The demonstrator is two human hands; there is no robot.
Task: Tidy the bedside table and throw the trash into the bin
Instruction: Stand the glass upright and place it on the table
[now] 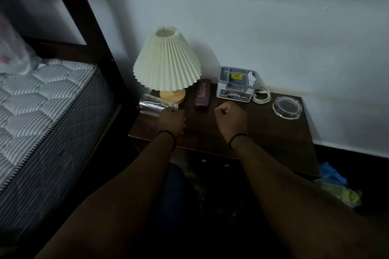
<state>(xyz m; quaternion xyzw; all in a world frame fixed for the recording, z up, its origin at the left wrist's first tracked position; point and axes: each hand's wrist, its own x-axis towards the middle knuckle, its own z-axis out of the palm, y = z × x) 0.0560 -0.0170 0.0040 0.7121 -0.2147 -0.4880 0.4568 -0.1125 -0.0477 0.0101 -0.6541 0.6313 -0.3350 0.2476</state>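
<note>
A dark wooden bedside table [277,139] stands against the white wall. At its left edge lies a crumpled clear plastic wrapper [150,104], and my left hand [171,121] grips its right end. My right hand [230,121] hovers over the middle of the table in a fist; nothing shows inside it. Beyond my hands lie a purple oblong case [202,93], a grey organiser box [236,83] with a yellow label inside, a coiled white cable [262,95] and a clear glass ashtray [287,107].
A lamp with a pleated cream shade [166,61] and wooden base stands at the table's back left. A bed with a quilted mattress [42,101] and dark frame fills the left. Blue and yellow-green plastic bags [336,185] lie on the floor at right.
</note>
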